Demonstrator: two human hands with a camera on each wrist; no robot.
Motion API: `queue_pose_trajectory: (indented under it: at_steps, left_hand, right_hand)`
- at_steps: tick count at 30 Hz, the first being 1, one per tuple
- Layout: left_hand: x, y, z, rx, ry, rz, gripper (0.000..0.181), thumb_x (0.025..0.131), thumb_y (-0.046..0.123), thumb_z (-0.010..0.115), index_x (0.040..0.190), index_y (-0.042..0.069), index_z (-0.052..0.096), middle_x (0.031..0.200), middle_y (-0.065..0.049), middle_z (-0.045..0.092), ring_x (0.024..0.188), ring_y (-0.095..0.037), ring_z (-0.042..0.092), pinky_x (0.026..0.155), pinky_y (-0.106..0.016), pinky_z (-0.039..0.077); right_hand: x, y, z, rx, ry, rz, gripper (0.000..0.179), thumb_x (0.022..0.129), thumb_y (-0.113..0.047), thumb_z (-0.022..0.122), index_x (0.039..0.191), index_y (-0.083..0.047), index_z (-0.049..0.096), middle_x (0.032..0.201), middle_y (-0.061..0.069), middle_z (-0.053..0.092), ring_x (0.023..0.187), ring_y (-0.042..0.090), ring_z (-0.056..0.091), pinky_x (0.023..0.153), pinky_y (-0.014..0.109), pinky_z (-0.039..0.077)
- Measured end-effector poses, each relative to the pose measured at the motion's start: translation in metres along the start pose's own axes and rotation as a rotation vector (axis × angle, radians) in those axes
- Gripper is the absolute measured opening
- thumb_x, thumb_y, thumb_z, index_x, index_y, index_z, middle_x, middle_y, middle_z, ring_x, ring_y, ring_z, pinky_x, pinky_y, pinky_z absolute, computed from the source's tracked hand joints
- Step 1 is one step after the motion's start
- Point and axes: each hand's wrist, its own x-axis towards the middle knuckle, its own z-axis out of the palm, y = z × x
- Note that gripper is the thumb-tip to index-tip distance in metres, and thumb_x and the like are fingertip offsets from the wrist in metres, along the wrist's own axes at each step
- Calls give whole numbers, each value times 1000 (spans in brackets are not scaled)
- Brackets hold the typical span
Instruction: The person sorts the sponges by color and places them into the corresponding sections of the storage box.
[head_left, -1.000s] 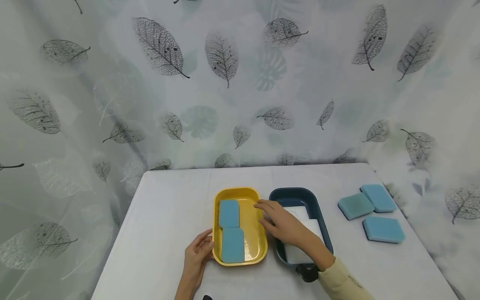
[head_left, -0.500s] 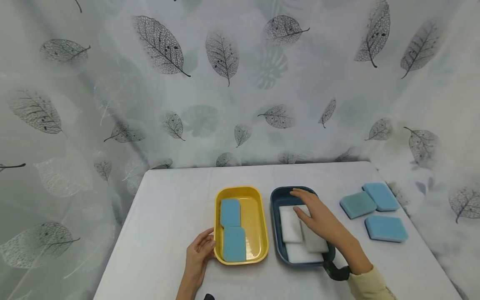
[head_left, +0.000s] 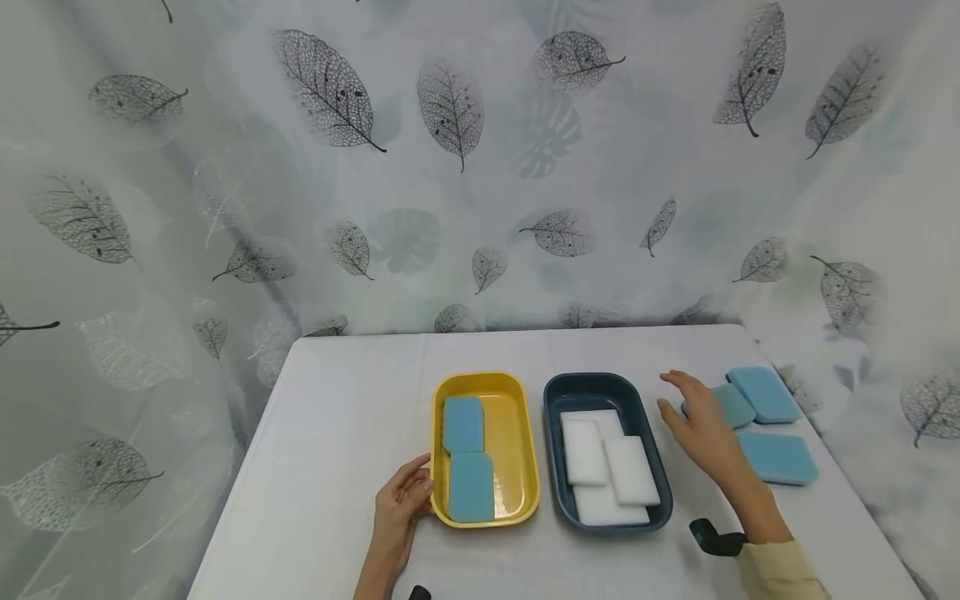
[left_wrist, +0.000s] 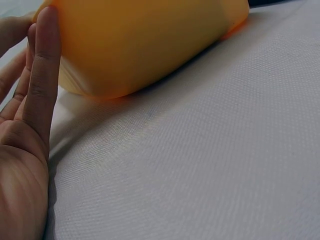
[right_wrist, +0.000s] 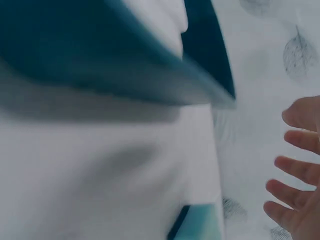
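Observation:
My left hand rests at the left side of a yellow tray, its fingers straight against the wall near the rim, as the left wrist view shows. Two blue sponges lie end to end along that tray's left half. My right hand is held over the table with fingers spread and nothing in it, overlapping a teal sponge in the head view. In the right wrist view the fingers are apart. Between the hands stands a dark blue tray with several white sponges piled inside.
Beside the teal sponge, two light blue sponges lie near the table's right edge. A white cloth covers the table. Behind it hangs a leaf-patterned curtain.
My right hand has moved right, from beside the yellow tray, across the dark blue tray, to the loose sponges, uncovering the white sponges. The left hand has stayed at the yellow tray.

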Motion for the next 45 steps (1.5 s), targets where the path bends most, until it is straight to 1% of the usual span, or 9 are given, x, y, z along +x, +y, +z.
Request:
queue_pose_trajectory:
  at_steps: [3, 7, 15, 18, 21, 25, 31, 40, 45]
  left_hand:
    - [0, 1, 0, -3, 2, -5, 50, 96, 9, 72, 143, -1, 57, 106, -4, 70, 84, -8, 69, 65, -21, 61]
    - [-1, 1, 0, -16, 8, -8, 49, 96, 8, 73, 142, -1, 58, 106, -4, 70, 84, -8, 69, 64, -21, 61]
    - [0, 2, 0, -29, -4, -5, 50, 96, 8, 73, 143, 0, 57, 106, -4, 69, 82, -7, 68, 63, -20, 60]
    - [0, 2, 0, -34, 0, -10, 51, 96, 8, 73, 143, -1, 57, 106, -5, 69, 82, -8, 68, 63, -20, 60]
    - [-1, 3, 0, -35, -1, -11, 51, 95, 7, 73, 143, -1, 57, 107, -5, 68, 83, -8, 69, 63, -20, 61]
    - [-1, 5, 0, -28, -5, -6, 51, 96, 8, 73, 144, -2, 56, 107, -5, 68, 84, -8, 69, 64, -21, 61]
    - [-1, 6, -1, -24, -15, -4, 51, 97, 7, 71, 144, -3, 55, 107, -5, 68, 85, -8, 69, 64, -21, 61]
    - [0, 5, 0, -36, 6, -4, 48, 96, 7, 72, 141, 1, 59, 106, -7, 67, 82, -10, 68, 62, -22, 61]
    - [1, 3, -1, -27, 10, -13, 49, 96, 8, 73, 142, 0, 59, 107, -7, 67, 82, -10, 69, 63, -22, 61]
  right_hand:
    - [-3, 17, 0, -64, 65, 71, 47, 102, -8, 63, 142, 12, 49, 147, 42, 43, 132, 63, 41, 103, 77, 36]
    - [-9, 35, 0, -146, 93, 157, 50, 100, -9, 65, 142, 14, 47, 146, 45, 41, 133, 65, 39, 105, 79, 32]
    - [-16, 54, -3, -224, 140, 226, 63, 97, -13, 69, 143, 19, 41, 147, 51, 33, 134, 72, 31, 107, 82, 28]
    - [-16, 61, 0, -254, 111, 277, 72, 97, -21, 70, 146, 20, 37, 149, 51, 30, 136, 71, 28, 108, 82, 27]
    - [-16, 66, 3, -279, 55, 349, 78, 99, -29, 68, 148, 19, 33, 153, 50, 25, 138, 71, 25, 109, 83, 27]
    - [-17, 72, 7, -296, -11, 406, 78, 99, -30, 66, 147, 20, 30, 153, 52, 18, 139, 72, 22, 109, 83, 28]
    - [-19, 75, 10, -305, -8, 417, 74, 95, -22, 67, 143, 23, 33, 150, 54, 20, 138, 72, 21, 108, 82, 28]
    - [-17, 76, 5, -292, -45, 430, 74, 94, -25, 70, 141, 19, 33, 149, 55, 17, 133, 76, 19, 98, 85, 30]
    - [-16, 75, 4, -271, -77, 446, 74, 94, -26, 68, 141, 19, 32, 144, 54, 21, 130, 75, 21, 96, 84, 32]
